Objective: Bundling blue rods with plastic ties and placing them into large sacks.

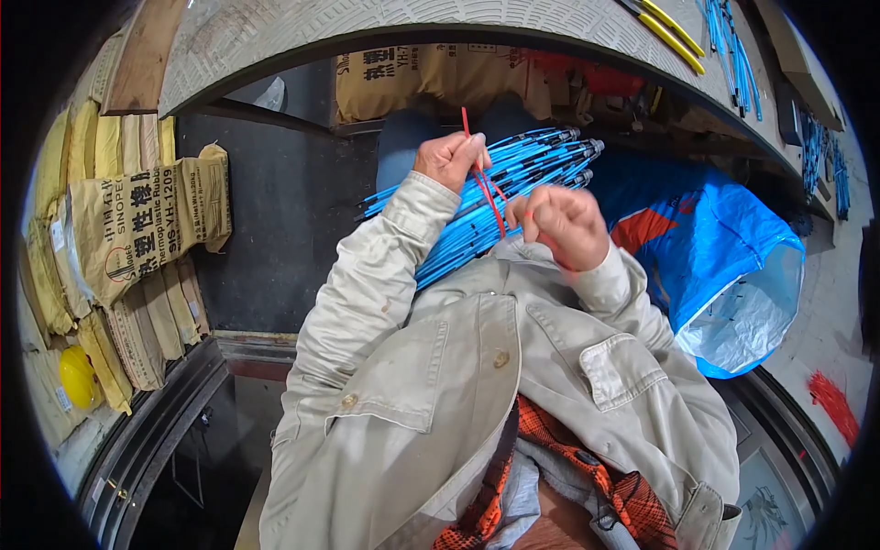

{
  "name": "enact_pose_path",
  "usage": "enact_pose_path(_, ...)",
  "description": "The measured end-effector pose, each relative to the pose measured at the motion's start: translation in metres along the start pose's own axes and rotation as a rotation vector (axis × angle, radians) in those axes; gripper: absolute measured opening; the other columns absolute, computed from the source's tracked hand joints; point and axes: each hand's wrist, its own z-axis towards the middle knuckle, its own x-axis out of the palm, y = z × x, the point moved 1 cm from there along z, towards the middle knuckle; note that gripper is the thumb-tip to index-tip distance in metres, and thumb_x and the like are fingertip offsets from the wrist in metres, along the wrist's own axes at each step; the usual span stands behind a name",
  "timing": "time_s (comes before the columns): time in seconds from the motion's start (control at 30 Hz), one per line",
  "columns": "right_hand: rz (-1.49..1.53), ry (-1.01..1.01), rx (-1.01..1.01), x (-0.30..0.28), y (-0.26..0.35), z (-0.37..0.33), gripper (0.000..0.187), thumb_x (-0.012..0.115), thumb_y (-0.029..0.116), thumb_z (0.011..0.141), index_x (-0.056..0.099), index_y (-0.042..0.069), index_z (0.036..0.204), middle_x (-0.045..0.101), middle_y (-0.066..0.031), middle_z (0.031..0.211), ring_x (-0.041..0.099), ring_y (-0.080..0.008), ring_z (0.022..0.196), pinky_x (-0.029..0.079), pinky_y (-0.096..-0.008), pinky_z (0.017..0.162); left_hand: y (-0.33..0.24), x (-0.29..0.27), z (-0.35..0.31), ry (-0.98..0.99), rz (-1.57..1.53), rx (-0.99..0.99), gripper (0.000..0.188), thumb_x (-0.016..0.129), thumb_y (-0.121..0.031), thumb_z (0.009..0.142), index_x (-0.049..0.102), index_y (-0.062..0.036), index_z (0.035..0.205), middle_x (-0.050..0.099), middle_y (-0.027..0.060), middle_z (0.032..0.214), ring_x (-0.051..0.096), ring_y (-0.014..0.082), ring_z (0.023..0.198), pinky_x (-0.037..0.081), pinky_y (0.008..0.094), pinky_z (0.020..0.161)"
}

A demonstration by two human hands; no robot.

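Observation:
Across my lap lies a bundle of thin blue rods with black bands and dark grey tips at the far right end. A narrow red tie strip runs round the bundle. My left hand is closed in a pinch on the strip, and one loose end sticks up past its fingers. Just to the right and nearer my body, my right hand has its fingers curled, with a bit of red showing at the fingertips. It appears to grip the strip's other end, though the fingers partly hide it.
A large blue woven sack with a silvery lining gapes at my right. Red strips lie beyond it. The worktable ahead bears a yellow-handled tool and more blue rods. Stacked paper sacks stand at the left.

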Motion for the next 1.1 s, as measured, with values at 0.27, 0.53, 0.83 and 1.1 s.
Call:
enact_pose_path(0.27, -0.765, 0.101, -0.425, -0.007, -0.060, 0.003, 0.015, 0.049, 0.002, 0.078, 0.051, 0.006, 0.064, 0.051, -0.0030, 0.061, 0.044, -0.0192, 0.054, 0.038, -0.0260, 0.055, -0.034, -0.021, 0.014, -0.024, 0.104, 0.064, 0.027, 0.049, -0.015, 0.083, 0.059, -0.0023, 0.062, 0.058, 0.0045, 0.070, 0.046, 0.0107, 0.058, 0.038, 0.0210, 0.056)
enact_pose_path(0.53, -0.827, 0.164, -0.579, -0.020, -0.066, 0.028, 0.009, 0.054, 0.007, 0.076, 0.051, 0.008, 0.068, 0.052, -0.0038, 0.062, 0.047, -0.0218, 0.056, 0.040, -0.0282, 0.058, -0.113, -0.051, 0.009, 0.589, 1.795, 0.870, 0.014, 0.053, -0.022, 0.075, 0.058, -0.0147, 0.065, 0.047, 0.0016, 0.069, 0.042, 0.0191, 0.071, 0.032, 0.0326, 0.077)
enact_pose_path(0.83, -0.722, 0.140, -0.697, -0.014, -0.063, 0.033, 0.009, 0.053, 0.006, 0.076, 0.051, 0.007, 0.067, 0.052, -0.0039, 0.062, 0.046, -0.0216, 0.056, 0.039, -0.0284, 0.057, -0.059, 0.029, 0.025, -0.333, -0.268, -0.370, 0.029, 0.048, -0.021, 0.087, 0.056, 0.0049, 0.097, 0.042, -0.0011, 0.052, 0.034, 0.0062, 0.044, 0.029, 0.0197, 0.044)
enact_pose_path(1.1, -0.134, 0.521, -0.285, -0.004, -0.027, -0.034, 0.014, 0.047, 0.006, 0.082, 0.052, 0.006, 0.069, 0.053, -0.0033, 0.064, 0.045, -0.0200, 0.055, 0.039, -0.0265, 0.057, -0.103, 0.039, -0.071, -0.249, -0.475, -0.472, 0.028, 0.047, -0.019, 0.087, 0.059, 0.0063, 0.091, 0.028, -0.0056, 0.048, 0.022, 0.0037, 0.040, 0.018, 0.0190, 0.037)
